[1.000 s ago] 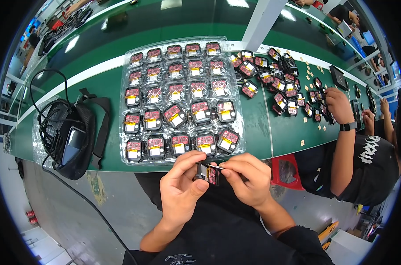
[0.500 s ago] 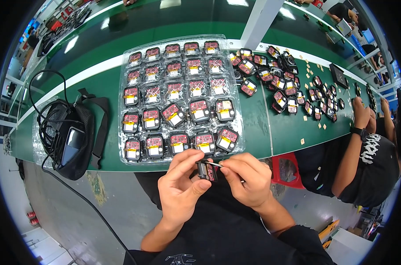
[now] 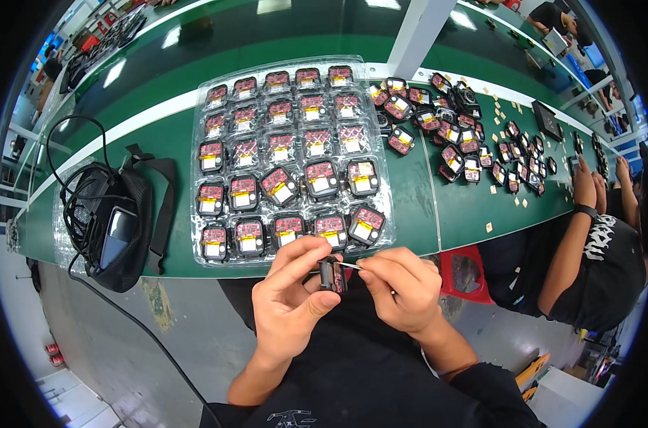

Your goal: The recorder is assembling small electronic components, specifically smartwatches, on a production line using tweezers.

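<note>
Between the thumb and fingers of my left hand [image 3: 289,299] is a small black electronic device [image 3: 327,275], turned edge-on, with a reddish circuit board on its right side. My right hand [image 3: 404,291] pinches a thin metal tool [image 3: 349,265], perhaps tweezers; its tip meets the device's upper right side. Just beyond my fingers lies a clear plastic tray [image 3: 375,203] with rows of similar open devices. Each has a red board, a white label and a yellow strip. A few of them, such as the device at the near right corner [image 3: 366,225], sit tilted.
A loose heap of like devices [image 3: 448,132] lies right of the tray, among small tan pieces [image 3: 489,227]. To the left rests a black mesh bag [image 3: 99,221] with cables and a phone-like device. A white post [image 3: 420,39] rises behind. A co-worker [image 3: 602,271] works at the right.
My left hand and the device have shifted very slightly. The metal tool stays against the device. At the right, the co-worker's hands have moved a little.
</note>
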### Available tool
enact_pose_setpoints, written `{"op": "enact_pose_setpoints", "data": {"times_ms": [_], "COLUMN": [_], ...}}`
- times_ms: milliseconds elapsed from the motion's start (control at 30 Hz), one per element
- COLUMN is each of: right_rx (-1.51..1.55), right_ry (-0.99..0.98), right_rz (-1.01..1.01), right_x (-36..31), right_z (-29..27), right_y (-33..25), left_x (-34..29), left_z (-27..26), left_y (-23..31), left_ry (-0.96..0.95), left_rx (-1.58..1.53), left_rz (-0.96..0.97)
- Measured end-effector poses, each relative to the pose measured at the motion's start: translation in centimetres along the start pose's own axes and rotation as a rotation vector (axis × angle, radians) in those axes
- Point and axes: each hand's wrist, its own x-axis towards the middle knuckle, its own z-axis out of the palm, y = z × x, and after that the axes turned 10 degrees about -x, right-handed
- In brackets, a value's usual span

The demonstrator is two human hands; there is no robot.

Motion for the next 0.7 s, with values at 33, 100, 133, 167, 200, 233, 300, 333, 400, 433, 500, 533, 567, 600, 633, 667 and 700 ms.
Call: {"op": "enact_pose_setpoints", "data": {"times_ms": [33, 100, 133, 167, 200, 233, 300, 333, 400, 433, 500, 533, 567, 600, 633, 667, 700], "right_rx": [-0.001, -0.002, -0.015, -0.028, -0.028, -0.022, -0.015, -0.038, -0.061, -0.078, -0.098, -0.033, 0.032, 0.031, -0.044, -0.119, -0.117], "right_ry": [-0.011, -0.022, -0.017, -0.013, -0.013, -0.001, 0.011, 0.032, 0.053, 0.063, 0.075, 0.046, 0.017, 0.019, 0.059, 0.098, 0.098], "right_rz": [-0.004, -0.007, -0.006, -0.005, -0.004, 0.003, 0.009, -0.012, -0.031, -0.063, -0.094, -0.06, -0.027, -0.028, -0.077, -0.125, -0.125], "right_x": [0.1, 0.0, -0.1, -0.2, -0.3, -0.3, -0.5, -0.6, -0.6, -0.5, -0.2, -0.1, 0.0, -0.1, -0.3, -0.4, -0.4], "right_z": [-0.1, 0.0, 0.1, 0.2, 0.2, 0.3, 0.5, 0.6, 0.9, 1.0, 1.1, 1.1, 1.1, 1.1, 1.1, 1.1, 1.1], "right_y": [0.1, 0.1, 0.1, 0.2, 0.2, 0.1, 0.1, 0.0, -0.1, -0.2, -0.1, 0.0, 0.0, 0.1, 0.2, 0.2, 0.2], "left_x": [0.0, -0.1, -0.2, -0.3, -0.3, -0.3, -0.2, -0.3, -0.6, -0.7, -0.6, -0.6, -0.6, -0.6, -0.6, -0.7, -0.8], "left_z": [-0.1, -0.2, -0.1, 0.3, 0.5, 0.4, 0.4, 0.4, 0.6, 0.5, 0.3, 0.3, 0.3, 0.4, 0.4, 0.5, 0.5], "left_y": [0.0, -0.2, -0.1, 0.0, 0.1, 0.1, 0.0, -0.1, -0.6, -0.8, -1.2, -1.1, -0.9, -0.7, -0.7, -0.7, -0.7], "left_ry": [0.0, -0.032, -0.032, -0.025, -0.017, -0.017, -0.001, -0.002, 0.056, 0.055, 0.097, 0.094, 0.096, 0.101, 0.099, 0.105, 0.114], "left_rx": [0.0, 0.018, 0.017, 0.066, 0.116, 0.116, 0.068, 0.069, -0.017, -0.016, -0.003, -0.004, -0.032, -0.059, -0.059, -0.071, -0.082], "left_rz": [-0.001, 0.002, 0.001, 0.006, 0.011, 0.011, -0.014, -0.013, 0.016, 0.015, 0.052, 0.051, 0.018, -0.013, -0.011, -0.034, -0.057]}}
